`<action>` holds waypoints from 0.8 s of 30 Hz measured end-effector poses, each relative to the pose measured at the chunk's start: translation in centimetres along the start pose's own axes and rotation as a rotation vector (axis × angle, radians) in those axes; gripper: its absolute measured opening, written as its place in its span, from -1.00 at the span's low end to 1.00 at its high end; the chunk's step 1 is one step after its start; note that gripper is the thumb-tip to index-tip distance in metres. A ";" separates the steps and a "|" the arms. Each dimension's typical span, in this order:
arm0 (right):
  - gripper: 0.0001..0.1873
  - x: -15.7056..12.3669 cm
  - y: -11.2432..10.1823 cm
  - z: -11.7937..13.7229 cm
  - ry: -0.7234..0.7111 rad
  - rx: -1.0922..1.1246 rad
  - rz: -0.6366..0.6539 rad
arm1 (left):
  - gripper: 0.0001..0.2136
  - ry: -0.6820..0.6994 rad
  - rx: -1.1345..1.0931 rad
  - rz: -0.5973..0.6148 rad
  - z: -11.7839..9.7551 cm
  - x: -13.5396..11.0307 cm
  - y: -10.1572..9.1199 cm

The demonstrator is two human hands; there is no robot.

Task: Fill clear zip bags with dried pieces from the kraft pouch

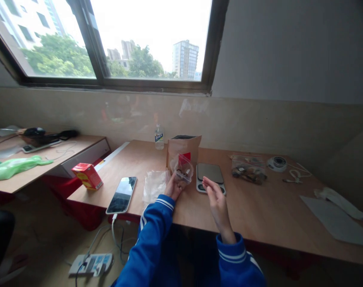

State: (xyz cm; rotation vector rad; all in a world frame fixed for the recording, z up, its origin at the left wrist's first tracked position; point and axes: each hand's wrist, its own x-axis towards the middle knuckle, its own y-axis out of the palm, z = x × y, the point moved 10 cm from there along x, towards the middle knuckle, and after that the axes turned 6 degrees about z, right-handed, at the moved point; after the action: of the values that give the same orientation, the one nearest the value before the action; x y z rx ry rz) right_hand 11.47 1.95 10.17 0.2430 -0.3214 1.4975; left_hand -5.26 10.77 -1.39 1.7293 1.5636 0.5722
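Observation:
My left hand [174,186] is closed on a small clear plastic bag [183,169] with small dark items inside, held up just above the wooden table [259,203]. My right hand [216,199] hovers open beside it, fingers stretched, holding nothing. It is in front of a small grey digital scale [210,176]. Behind the bag stands a brown paper pouch [184,150] with a red label. A stack of empty clear bags [154,185] lies left of my left hand.
A phone [122,195] on a charging cable lies at the table's left front edge. A red-yellow carton [87,175], a small bottle [159,137], a bag of small parts [248,170], a tape roll [277,163] and white sheets [337,221] are also there. A power strip [91,264] lies on the floor.

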 end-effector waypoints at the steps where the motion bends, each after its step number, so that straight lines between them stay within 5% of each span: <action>1: -0.61 0.6 0.6 0.5 -0.031 -0.020 0.040 | -0.69 0.003 -0.014 -0.004 0.1 0.0 -0.2; 8: -0.65 5.9 7.3 1.9 -0.147 -0.360 0.458 | -0.73 0.041 -0.007 0.016 -0.3 -0.1 -0.4; 14: -0.59 7.1 11.4 0.9 -0.192 -0.484 0.674 | -0.57 0.164 0.037 0.071 -1.1 0.2 -0.4; 24: -0.77 6.8 10.3 1.8 -0.151 -0.439 0.657 | -0.57 0.157 0.044 0.076 -0.9 0.7 -0.8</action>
State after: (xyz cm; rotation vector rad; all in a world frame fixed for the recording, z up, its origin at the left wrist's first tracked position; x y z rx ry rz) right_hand 1.41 8.31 13.89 -0.1190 -0.9024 2.0027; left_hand -6.35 11.63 -1.47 1.8207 1.6338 0.7316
